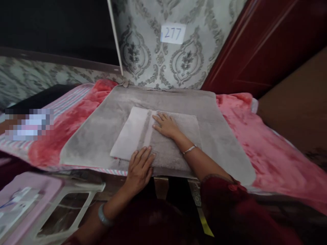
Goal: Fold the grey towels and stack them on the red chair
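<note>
A towel (176, 149) lies partly folded in front of me, with a pale plain section on its left and a brownish-grey plush section on its right. A lighter stripe runs between the two. Flat on the towel's upper middle rests my right hand (166, 125), fingers spread. My left hand (139, 166) touches the towel's near edge, its fingers stretched out close to the stripe. Neither hand grips anything. Beneath the towel is a larger grey plush cloth (84, 139), spread out fairly smooth.
Under the grey cloth, a red-pink fluffy blanket (265, 146) shows at both sides. A pink stool or small table (51, 183) stands at lower left. Behind are patterned wallpaper with a paper marked 277 (173, 33), a dark screen (56, 27) and a dark red panel (250, 44).
</note>
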A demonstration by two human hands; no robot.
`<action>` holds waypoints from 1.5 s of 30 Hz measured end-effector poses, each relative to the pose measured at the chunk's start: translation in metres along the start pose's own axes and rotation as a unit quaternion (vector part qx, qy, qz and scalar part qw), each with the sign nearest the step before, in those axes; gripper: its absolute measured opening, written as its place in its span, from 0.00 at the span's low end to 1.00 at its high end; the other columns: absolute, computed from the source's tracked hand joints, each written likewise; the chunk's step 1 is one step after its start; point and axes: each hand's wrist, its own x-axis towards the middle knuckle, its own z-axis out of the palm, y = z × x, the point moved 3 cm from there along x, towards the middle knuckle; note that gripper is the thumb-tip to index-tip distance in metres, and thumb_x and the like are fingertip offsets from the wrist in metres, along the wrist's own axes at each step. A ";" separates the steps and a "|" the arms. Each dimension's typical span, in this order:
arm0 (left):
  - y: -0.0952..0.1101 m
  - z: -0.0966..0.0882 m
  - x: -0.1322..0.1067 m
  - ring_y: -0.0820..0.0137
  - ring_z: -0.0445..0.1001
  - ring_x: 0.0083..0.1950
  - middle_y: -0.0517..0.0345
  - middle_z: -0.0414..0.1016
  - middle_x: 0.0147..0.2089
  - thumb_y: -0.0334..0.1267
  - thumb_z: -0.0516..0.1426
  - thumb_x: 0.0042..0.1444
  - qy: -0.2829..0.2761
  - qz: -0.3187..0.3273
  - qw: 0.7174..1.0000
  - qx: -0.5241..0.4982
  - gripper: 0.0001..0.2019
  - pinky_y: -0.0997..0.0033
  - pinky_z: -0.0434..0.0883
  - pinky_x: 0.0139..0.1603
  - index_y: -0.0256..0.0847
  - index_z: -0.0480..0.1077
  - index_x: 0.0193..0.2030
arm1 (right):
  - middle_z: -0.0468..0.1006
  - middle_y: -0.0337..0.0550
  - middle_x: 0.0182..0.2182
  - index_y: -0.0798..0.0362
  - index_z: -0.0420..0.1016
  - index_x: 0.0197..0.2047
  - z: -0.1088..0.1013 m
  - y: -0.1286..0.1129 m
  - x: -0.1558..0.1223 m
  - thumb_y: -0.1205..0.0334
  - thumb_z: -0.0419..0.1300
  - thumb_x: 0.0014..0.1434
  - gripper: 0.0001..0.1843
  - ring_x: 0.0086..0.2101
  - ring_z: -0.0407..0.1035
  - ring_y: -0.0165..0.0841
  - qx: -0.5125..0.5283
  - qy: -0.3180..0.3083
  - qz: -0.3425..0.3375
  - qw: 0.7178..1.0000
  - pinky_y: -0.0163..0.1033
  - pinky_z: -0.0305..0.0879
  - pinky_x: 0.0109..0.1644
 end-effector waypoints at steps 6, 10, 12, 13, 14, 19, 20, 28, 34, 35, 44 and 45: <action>-0.012 -0.016 0.016 0.55 0.69 0.67 0.45 0.72 0.66 0.33 0.54 0.64 0.009 0.032 0.999 -0.037 0.23 0.48 0.66 0.64 0.46 0.65 0.66 | 0.44 0.49 0.76 0.47 0.48 0.77 -0.022 -0.022 -0.019 0.45 0.44 0.73 0.34 0.73 0.38 0.47 0.027 -0.004 0.047 0.999 0.62 0.37 0.73; -0.042 -0.033 0.049 0.61 0.75 0.60 0.49 0.79 0.57 0.34 0.48 0.67 0.015 -0.009 0.998 -0.067 0.19 0.53 0.70 0.62 0.47 0.69 0.61 | 0.48 0.55 0.74 0.52 0.52 0.75 -0.022 -0.060 -0.054 0.47 0.43 0.73 0.33 0.72 0.42 0.50 0.062 0.023 0.028 0.997 0.63 0.41 0.72; -0.055 -0.031 0.067 0.59 0.72 0.64 0.46 0.76 0.60 0.37 0.45 0.67 -0.008 -0.055 0.998 -0.034 0.21 0.51 0.68 0.65 0.44 0.68 0.63 | 0.48 0.57 0.74 0.54 0.54 0.75 -0.013 -0.076 -0.072 0.47 0.44 0.73 0.33 0.72 0.43 0.50 0.066 0.037 0.005 0.997 0.61 0.41 0.73; -0.059 -0.026 0.075 0.57 0.69 0.67 0.44 0.73 0.64 0.38 0.45 0.67 -0.035 -0.073 0.997 -0.010 0.23 0.49 0.66 0.67 0.42 0.68 0.64 | 0.48 0.57 0.74 0.54 0.54 0.75 -0.009 -0.081 -0.080 0.48 0.46 0.72 0.33 0.72 0.42 0.50 0.065 0.041 0.000 0.997 0.60 0.41 0.73; -0.061 -0.021 0.080 0.54 0.65 0.70 0.43 0.69 0.67 0.39 0.44 0.67 -0.070 -0.086 0.994 0.015 0.24 0.46 0.64 0.69 0.40 0.67 0.66 | 0.48 0.57 0.74 0.55 0.54 0.75 -0.004 -0.083 -0.088 0.48 0.47 0.72 0.34 0.72 0.41 0.49 0.062 0.043 -0.002 0.997 0.60 0.40 0.74; -0.059 0.000 0.081 0.47 0.54 0.76 0.43 0.58 0.74 0.43 0.45 0.67 -0.202 -0.098 0.970 0.093 0.27 0.37 0.57 0.71 0.41 0.64 0.70 | 0.46 0.54 0.75 0.55 0.53 0.75 0.007 -0.053 -0.122 0.46 0.49 0.70 0.36 0.73 0.38 0.45 0.052 0.043 0.037 0.997 0.58 0.37 0.74; -0.058 0.001 0.079 0.47 0.54 0.76 0.42 0.58 0.75 0.44 0.45 0.67 -0.208 -0.098 0.968 0.097 0.27 0.38 0.57 0.71 0.41 0.64 0.71 | 0.46 0.54 0.75 0.55 0.53 0.75 0.007 -0.042 -0.131 0.46 0.48 0.71 0.36 0.73 0.38 0.44 0.049 0.043 0.057 0.996 0.57 0.38 0.74; -0.058 0.000 0.078 0.49 0.53 0.76 0.44 0.57 0.75 0.44 0.45 0.68 -0.201 -0.103 0.969 0.102 0.27 0.40 0.56 0.72 0.42 0.63 0.71 | 0.48 0.52 0.74 0.58 0.51 0.76 0.024 0.025 -0.204 0.54 0.42 0.70 0.34 0.73 0.43 0.43 0.014 0.125 0.219 0.968 0.59 0.44 0.73; -0.064 -0.005 0.077 0.48 0.57 0.74 0.43 0.60 0.73 0.44 0.48 0.67 -0.210 -0.099 0.969 0.084 0.26 0.40 0.60 0.70 0.42 0.67 0.68 | 0.56 0.49 0.72 0.53 0.61 0.72 0.018 0.043 -0.208 0.53 0.44 0.69 0.32 0.71 0.46 0.50 0.010 0.106 0.216 0.971 0.63 0.51 0.69; -0.067 -0.007 0.081 0.49 0.60 0.73 0.44 0.63 0.72 0.44 0.48 0.67 -0.214 -0.096 0.970 0.070 0.25 0.42 0.63 0.69 0.43 0.68 0.67 | 0.58 0.50 0.72 0.53 0.63 0.71 0.009 0.046 -0.202 0.53 0.44 0.69 0.31 0.71 0.48 0.51 0.006 0.106 0.209 0.972 0.64 0.52 0.69; -0.106 0.012 0.190 0.58 0.59 0.74 0.43 0.62 0.73 0.39 0.45 0.68 -0.239 -0.114 0.964 0.031 0.26 0.51 0.58 0.73 0.38 0.63 0.70 | 0.50 0.55 0.74 0.59 0.52 0.75 -0.047 0.003 -0.049 0.60 0.45 0.69 0.34 0.72 0.44 0.43 0.004 0.075 0.095 0.993 0.58 0.45 0.72; -0.108 0.019 0.195 0.57 0.56 0.75 0.42 0.59 0.74 0.40 0.45 0.69 -0.250 -0.124 0.959 0.043 0.26 0.48 0.57 0.73 0.38 0.62 0.71 | 0.49 0.54 0.74 0.59 0.51 0.75 -0.043 -0.003 -0.035 0.60 0.45 0.69 0.33 0.72 0.44 0.43 0.004 0.065 0.091 0.994 0.59 0.44 0.72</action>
